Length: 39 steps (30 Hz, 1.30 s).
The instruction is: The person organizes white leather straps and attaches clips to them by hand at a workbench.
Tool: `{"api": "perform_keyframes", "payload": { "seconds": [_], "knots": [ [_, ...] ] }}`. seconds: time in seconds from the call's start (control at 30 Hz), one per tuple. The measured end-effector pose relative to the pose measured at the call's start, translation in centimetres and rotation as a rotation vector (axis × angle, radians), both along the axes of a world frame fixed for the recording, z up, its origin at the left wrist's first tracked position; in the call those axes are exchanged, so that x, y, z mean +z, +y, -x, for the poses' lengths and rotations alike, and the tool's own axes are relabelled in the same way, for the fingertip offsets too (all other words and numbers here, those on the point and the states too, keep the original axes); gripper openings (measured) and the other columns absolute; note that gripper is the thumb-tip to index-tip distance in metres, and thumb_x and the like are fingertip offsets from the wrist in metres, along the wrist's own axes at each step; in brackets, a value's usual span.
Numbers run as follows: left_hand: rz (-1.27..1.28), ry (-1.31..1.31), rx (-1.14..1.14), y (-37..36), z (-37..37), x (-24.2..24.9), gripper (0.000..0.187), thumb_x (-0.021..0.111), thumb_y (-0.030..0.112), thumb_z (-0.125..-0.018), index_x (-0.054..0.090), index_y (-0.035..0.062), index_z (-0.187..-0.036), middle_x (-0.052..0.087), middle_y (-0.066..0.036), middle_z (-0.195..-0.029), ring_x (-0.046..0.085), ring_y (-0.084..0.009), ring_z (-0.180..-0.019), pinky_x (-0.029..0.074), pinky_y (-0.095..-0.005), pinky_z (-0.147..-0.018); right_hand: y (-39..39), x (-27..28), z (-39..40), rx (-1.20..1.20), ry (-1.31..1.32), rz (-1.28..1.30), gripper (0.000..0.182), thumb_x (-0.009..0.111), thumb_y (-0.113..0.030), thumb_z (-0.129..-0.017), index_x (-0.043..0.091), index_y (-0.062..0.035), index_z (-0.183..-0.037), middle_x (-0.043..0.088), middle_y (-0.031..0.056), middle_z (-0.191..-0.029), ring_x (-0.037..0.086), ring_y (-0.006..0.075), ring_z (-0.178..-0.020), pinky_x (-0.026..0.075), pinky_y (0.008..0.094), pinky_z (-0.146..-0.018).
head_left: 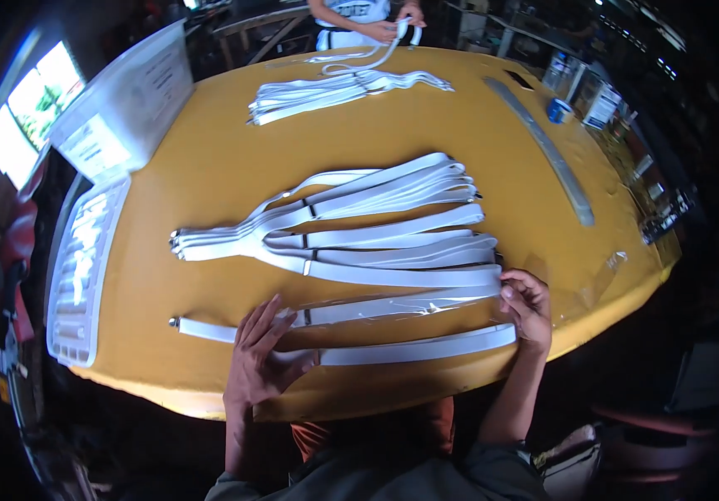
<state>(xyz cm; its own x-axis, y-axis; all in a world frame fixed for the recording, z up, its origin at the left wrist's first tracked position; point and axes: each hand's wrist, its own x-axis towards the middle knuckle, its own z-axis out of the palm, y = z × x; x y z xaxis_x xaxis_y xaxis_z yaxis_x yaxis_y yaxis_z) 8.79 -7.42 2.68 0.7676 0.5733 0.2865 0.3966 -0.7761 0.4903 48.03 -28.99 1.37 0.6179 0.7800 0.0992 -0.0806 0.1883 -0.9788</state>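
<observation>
Here the long white elastic strap in its clear plastic sleeve [376, 309] lies flat along the near edge of the round yellow surface [209, 159], just in front of the fanned pile of white straps with small metal clips [351, 234]. The step in hand looks like sleeving or smoothing a single strap taken from that pile. The next move would call for keeping the film flat and the strap straight while both ends stay pinned.

The left hand [259, 355] rests palm down on the left part of the sleeved strap, fingers [269, 321] spread and pressing on it. The right hand [528, 307] is at the strap's right end, fingers curled and pinching the strap and film edge. A second bare white strap [418, 346] lies nearer than the sleeved one, under both hands.

Beyond the pile, another person's hands [393, 29] work a white strap over a second white bundle [334, 90].
</observation>
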Motion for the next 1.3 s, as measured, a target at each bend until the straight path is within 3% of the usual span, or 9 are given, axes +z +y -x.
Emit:
{"api": "perform_keyframes", "payload": {
  "seconds": [0.3,0.67,0.83,0.93,1.03,1.1,1.13,1.2,1.3],
  "knots": [
    [-0.009,0.279,-0.052,0.2,1.5,0.0,0.063,0.072,0.042,-0.088,0.058,0.011,-0.141,0.048,-0.014,-0.153,0.038,-0.0382,-0.145,0.026,-0.0543,-0.118,0.0,-0.6,-0.7,-0.084,0.05,-0.168,0.014,0.069,-0.002,-0.093,0.069,-0.0003,-0.107,0.06,-0.0042,-0.07,0.052,0.0022,-0.061,0.035,0.0173,-0.053],
    [0.014,0.292,-0.01,3.0,6.9,0.8,0.055,0.069,0.032,-0.09,0.06,0.0093,-0.139,0.051,-0.014,-0.151,0.037,-0.0398,-0.146,0.023,-0.0557,-0.119,-0.2,-0.5,-0.9,-0.063,0.005,-0.134,0.015,0.069,-0.005,-0.094,0.068,-0.0001,-0.108,0.059,-0.0035,-0.068,0.05,0.003,-0.06,0.033,0.0186,-0.052],
    [0.004,0.357,0.118,4.1,10.7,0.8,0.056,0.069,0.024,-0.086,0.061,0.0192,-0.141,0.043,-0.013,-0.158,0.026,-0.0417,-0.151,0.016,-0.0604,-0.121,0.0,-0.5,-0.7,-0.054,-0.017,-0.132,0.015,0.069,-0.005,-0.094,0.068,0.0003,-0.108,0.059,-0.0029,-0.069,0.049,0.0038,-0.059,0.033,0.0193,-0.052],
    [0.01,0.286,0.147,4.1,11.7,0.6,0.055,0.07,0.02,-0.082,0.064,0.017,-0.137,0.04,-0.013,-0.16,0.025,-0.041,-0.152,0.015,-0.0612,-0.12,-0.1,-0.7,-0.8,-0.035,-0.038,-0.131,0.016,0.067,-0.004,-0.095,0.068,0.001,-0.109,0.058,-0.0025,-0.07,0.048,0.0031,-0.06,0.034,0.0201,-0.054],
    [-0.021,0.219,0.192,3.3,10.4,0.6,0.051,0.062,0.01,-0.08,0.068,0.0154,-0.131,0.039,-0.014,-0.16,0.025,-0.0405,-0.152,0.014,-0.0607,-0.121,0.6,-0.7,-1.0,-0.194,-0.049,-0.152,0.016,0.066,-0.003,-0.095,0.067,-0.0001,-0.111,0.056,-0.0035,-0.068,0.045,0.003,-0.058,0.035,0.0212,-0.054],
    [-0.044,0.15,0.228,1.6,8.0,0.6,0.053,0.053,0.007,-0.082,0.067,0.0138,-0.133,0.04,-0.013,-0.159,0.026,-0.0388,-0.152,0.012,-0.0598,-0.122,1.3,-0.3,-1.4,-0.734,0.231,-0.373,0.013,0.064,-0.006,-0.097,0.067,-0.0029,-0.109,0.051,-0.0044,-0.063,0.042,0.0045,-0.053,0.037,0.0227,-0.054],
    [-0.028,0.141,0.219,1.3,7.7,0.3,0.053,0.053,0.007,-0.082,0.067,0.0138,-0.133,0.04,-0.013,-0.159,0.026,-0.0388,-0.152,0.012,-0.0598,-0.122,0.6,-0.7,-1.8,-0.742,0.213,-0.364,0.013,0.064,-0.006,-0.097,0.067,-0.0029,-0.109,0.051,-0.0044,-0.063,0.042,0.0045,-0.053,0.037,0.0227,-0.054],
    [-0.065,0.12,0.226,0.8,6.5,-0.5,0.051,0.052,0.013,-0.086,0.063,0.0116,-0.136,0.041,-0.013,-0.159,0.028,-0.0365,-0.152,0.012,-0.0592,-0.122,-0.3,-1.4,-3.5,-1.042,0.359,-0.508,0.01,0.061,-0.013,-0.099,0.065,-0.0058,-0.105,0.049,-0.0033,-0.061,0.039,0.0071,-0.049,0.04,0.0249,-0.055],
    [-0.125,0.073,0.315,1.1,7.2,-0.7,0.044,0.05,0.019,-0.095,0.061,0.0068,-0.136,0.05,-0.015,-0.152,0.037,-0.0374,-0.146,0.015,-0.0567,-0.122,-0.7,-1.7,-3.6,-1.012,0.345,-0.494,0.013,0.058,-0.021,-0.101,0.063,-0.0085,-0.1,0.049,-0.002,-0.065,0.038,0.0078,-0.048,0.042,0.0272,-0.057]
  ]
}}
